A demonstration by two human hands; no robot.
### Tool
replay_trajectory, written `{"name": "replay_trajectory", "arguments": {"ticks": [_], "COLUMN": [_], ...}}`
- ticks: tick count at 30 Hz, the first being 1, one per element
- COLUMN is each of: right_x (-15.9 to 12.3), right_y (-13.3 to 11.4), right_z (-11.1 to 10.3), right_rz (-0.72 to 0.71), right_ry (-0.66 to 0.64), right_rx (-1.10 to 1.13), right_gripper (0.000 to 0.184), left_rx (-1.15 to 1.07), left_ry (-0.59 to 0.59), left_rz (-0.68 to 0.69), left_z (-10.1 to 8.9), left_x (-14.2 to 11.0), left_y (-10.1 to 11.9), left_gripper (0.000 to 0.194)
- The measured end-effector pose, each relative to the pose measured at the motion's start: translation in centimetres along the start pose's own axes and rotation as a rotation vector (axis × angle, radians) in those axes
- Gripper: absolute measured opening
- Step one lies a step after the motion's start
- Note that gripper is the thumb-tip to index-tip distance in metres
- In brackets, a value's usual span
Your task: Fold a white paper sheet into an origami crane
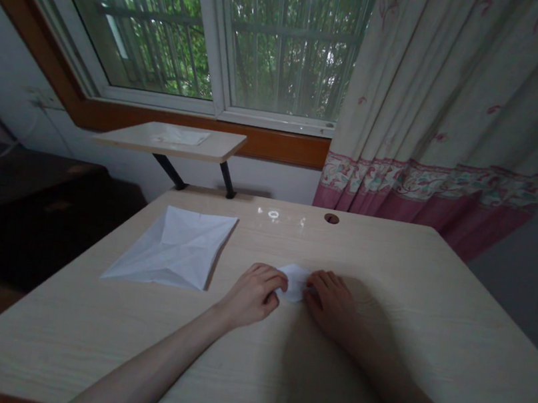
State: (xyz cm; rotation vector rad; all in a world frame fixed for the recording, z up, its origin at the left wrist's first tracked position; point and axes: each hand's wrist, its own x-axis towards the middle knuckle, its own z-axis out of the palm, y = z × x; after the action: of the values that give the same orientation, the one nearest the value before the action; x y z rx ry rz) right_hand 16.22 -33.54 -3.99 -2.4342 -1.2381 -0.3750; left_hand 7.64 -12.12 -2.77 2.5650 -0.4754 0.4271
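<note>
Between my two hands a small piece of folded white paper rests on the pale wood-grain desk. My left hand grips its left edge, fingers curled over the top. On the opposite edge my right hand pinches the paper with bent fingers. Parts of the paper's sides are hidden under the fingers. To the left lies a larger sheet of white paper with crease lines, spread out and apart from both hands.
The desk has a small raised shelf at its back left, bearing a whitish sheet. A round cable hole sits near the back edge. Behind are a window and a long curtain. Dark furniture stands to the left.
</note>
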Motion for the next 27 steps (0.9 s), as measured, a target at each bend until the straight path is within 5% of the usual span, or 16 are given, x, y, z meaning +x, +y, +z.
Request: {"name": "replay_trajectory", "arguments": {"ticks": [19, 27], "right_x": [0.0, 0.1], "right_y": [0.2, -0.3], "right_z": [-0.2, -0.4], "right_rz": [-0.097, -0.035], "right_ry": [-0.04, -0.063], "right_rx": [0.195, 0.184], "right_gripper": [0.023, 0.013], "left_rx": [0.041, 0.016], "left_ry": [-0.048, -0.054], "left_rz": [0.008, -0.026], "left_z": [-0.3, -0.4], "left_x": [0.2, 0.2], "left_y": [0.1, 0.3], "left_gripper": [0.011, 0.013]}}
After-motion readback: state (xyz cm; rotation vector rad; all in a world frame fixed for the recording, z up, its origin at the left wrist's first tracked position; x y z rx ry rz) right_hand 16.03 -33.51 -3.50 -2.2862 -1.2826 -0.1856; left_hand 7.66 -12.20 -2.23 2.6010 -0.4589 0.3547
